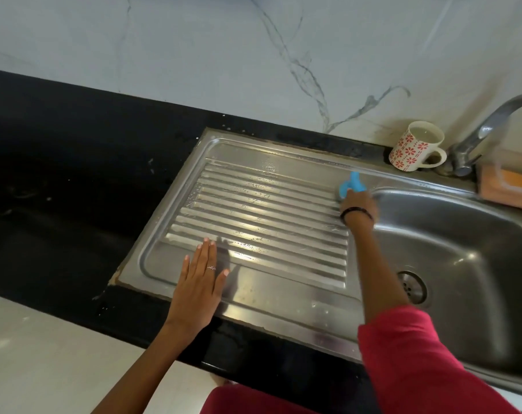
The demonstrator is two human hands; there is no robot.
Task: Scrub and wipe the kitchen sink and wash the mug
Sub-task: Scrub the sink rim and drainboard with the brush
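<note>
A steel sink [477, 234] with a ribbed draining board [262, 210] is set in a black counter. My right hand [358, 204] grips a blue scrubber [350, 185] pressed on the steel at the far right end of the ribs, beside the basin's rim. My left hand [198, 282] lies flat, fingers straight, on the board's near left part. A white mug with red flowers [415, 149] stands upright at the back rim, with pale liquid inside.
A curved steel tap [486, 130] rises just right of the mug. An orange cloth or sponge [510, 186] lies on the rim behind the basin. The drain [413, 286] sits in the basin floor. Black counter [59, 174] stretches left, marble wall behind.
</note>
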